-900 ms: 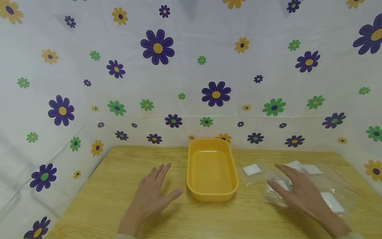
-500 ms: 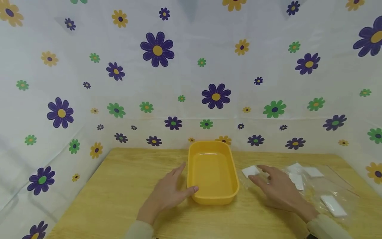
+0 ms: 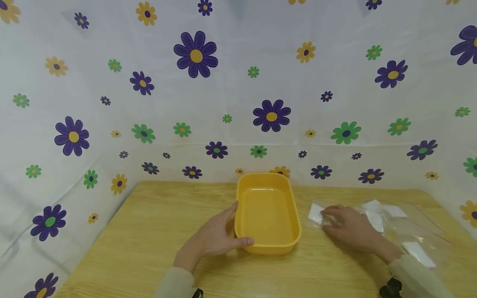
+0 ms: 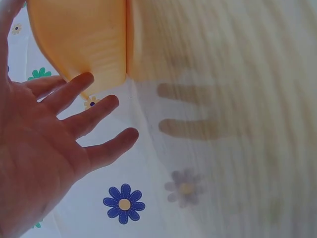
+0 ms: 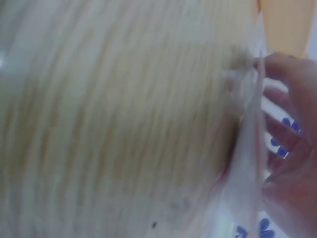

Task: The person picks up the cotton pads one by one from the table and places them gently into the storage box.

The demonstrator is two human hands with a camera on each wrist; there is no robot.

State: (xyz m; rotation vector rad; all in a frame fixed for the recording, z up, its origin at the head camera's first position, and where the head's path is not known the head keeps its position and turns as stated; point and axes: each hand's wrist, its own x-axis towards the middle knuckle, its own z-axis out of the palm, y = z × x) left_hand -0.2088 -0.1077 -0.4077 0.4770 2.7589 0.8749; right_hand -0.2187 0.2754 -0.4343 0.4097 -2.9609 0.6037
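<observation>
A yellow plastic tub (image 3: 266, 217) sits on the wooden table. At its left side is my left hand (image 3: 216, 236), thumb over the near left corner of the rim. Its fingers (image 4: 94, 111) look spread and nearly straight in the left wrist view. Right of the tub, my right hand (image 3: 350, 229) pinches a clear plastic zip bag with curled fingers and thumb. A white square (image 3: 315, 214) shows in the bag, beyond the fingertips. The right wrist view has the bag's clear film (image 5: 242, 173) with a reddish seal line beside the hand.
Several more clear bags with white pieces (image 3: 419, 254) lie on the right of the table (image 3: 167, 207), partly behind the right hand and overlapping. A white flowered cloth (image 3: 231, 95) hangs behind and at both sides.
My left hand has moved right to the tub's side. My right hand has moved left from the overlapping bags to the bag nearest the tub, its fingers now gripping it.
</observation>
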